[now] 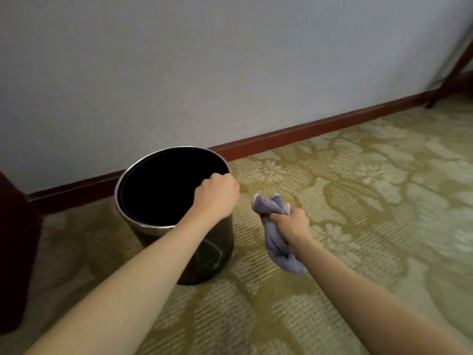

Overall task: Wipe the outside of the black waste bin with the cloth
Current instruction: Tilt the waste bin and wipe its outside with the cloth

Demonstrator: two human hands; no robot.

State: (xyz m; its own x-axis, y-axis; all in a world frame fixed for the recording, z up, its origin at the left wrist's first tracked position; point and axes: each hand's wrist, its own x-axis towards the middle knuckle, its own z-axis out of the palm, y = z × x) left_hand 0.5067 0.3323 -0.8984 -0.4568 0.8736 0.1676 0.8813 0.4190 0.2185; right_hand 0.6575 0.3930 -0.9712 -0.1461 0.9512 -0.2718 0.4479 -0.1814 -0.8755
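Observation:
A round black waste bin (217,252) with a silver rim stands upright on the carpet near the wall, its dark inside showing no contents. My left hand (217,194) reaches across the opening and grips the rim on the bin's right side with curled fingers. My right hand (291,222) hovers to the right of the bin, apart from it, and clutches a crumpled blue-grey cloth (277,242) that sticks out above and hangs below the fist.
A patterned yellow-green carpet (358,226) covers the floor. A grey wall with a red-brown skirting board (307,131) runs behind the bin. Dark furniture (15,252) stands at the left edge, and a wooden leg (450,80) at the far right.

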